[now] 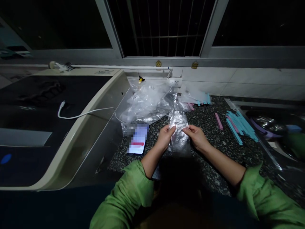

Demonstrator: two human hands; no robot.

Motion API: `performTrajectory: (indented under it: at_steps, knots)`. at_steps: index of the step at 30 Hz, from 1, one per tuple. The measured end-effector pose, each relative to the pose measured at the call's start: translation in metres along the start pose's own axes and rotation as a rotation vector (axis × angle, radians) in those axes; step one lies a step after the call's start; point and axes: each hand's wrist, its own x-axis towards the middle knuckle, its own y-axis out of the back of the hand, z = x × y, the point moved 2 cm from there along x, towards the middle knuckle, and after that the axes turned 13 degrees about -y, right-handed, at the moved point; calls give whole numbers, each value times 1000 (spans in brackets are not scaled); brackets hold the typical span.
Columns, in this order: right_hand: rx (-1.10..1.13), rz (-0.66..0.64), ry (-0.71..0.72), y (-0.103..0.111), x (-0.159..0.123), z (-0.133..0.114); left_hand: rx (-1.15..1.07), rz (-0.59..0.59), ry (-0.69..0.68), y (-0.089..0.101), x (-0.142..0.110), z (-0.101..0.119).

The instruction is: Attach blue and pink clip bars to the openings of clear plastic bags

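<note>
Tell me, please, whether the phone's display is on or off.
On: the phone, lying left of the left hand, is brightly lit.

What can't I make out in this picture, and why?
All in the head view:
Phone screen: pixel blocks cover much of it; the rest is too small to read.
Shiny clear plastic between the left hand and right hand: glare and creases hide any contents.
Counter beneath the crumpled plastic: covered by its folds.
Sink: cut off by the right edge, dim inside.
Beyond the window: darkness.
</note>
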Motion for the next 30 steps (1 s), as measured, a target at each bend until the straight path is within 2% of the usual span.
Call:
performTrajectory:
  at_steps: [4,9,12,14,17,19,21,25,28,30]
  knots:
    - [-50,37,16,4,-6,4,69,-24,-47,-1,-3,-5]
    - [-41,96,11,7,-8,11,74,-91,-1,-2,-6,-8]
    - [-159,84,44,10,-7,13,95,-67,-2,0,-5,-11]
    - [-244,138,155,15,-6,6,132,-51,-12,1,-4,-11]
    - [-383,263,448,23,-6,-18,172,-99,-13,-1,-5,-9]
    - [-559,237,657,24,-6,-36,176,-154,-9,-4,-7,-7]
    - [-724,171,772,24,-5,-48,168,-201,-2,-6,-9,-5]
    - [-845,39,732,25,0,-51,191,-255,-27,-6,-10,-3]
    - [-792,-25,678,27,1,-45,220,-311,-30,-6,-10,-2]
    - [-743,-17,668,28,0,-43,210,-287,-59,-6,-10,-1]
